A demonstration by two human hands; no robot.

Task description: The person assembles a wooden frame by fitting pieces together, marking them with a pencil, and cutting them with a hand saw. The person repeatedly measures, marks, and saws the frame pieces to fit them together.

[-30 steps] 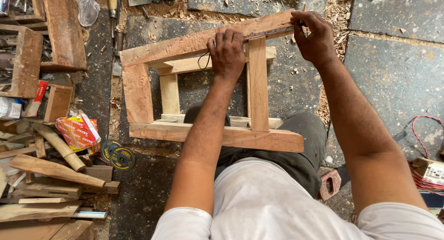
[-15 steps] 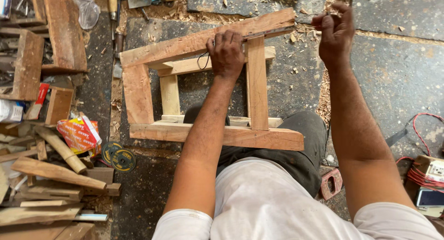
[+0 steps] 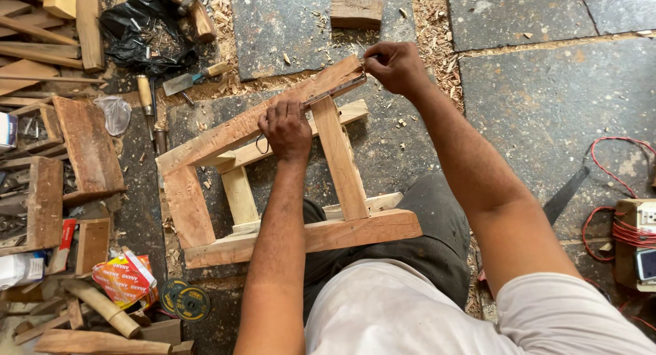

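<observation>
Working a metal strip along the frame's top rail.
The frame (image 3: 273,191) lies on the stone floor (image 3: 547,109) against the lap; both hands grasp the strip (image 3: 335,92), left (image 3: 287,128) mid-rail, right (image 3: 393,66) at its far corner. Next likely needs steady, even pressure.

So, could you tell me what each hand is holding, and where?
Both hold a thin metal tool laid along the wooden frame's top rail: left hand at its near end, right hand at its far end.
</observation>
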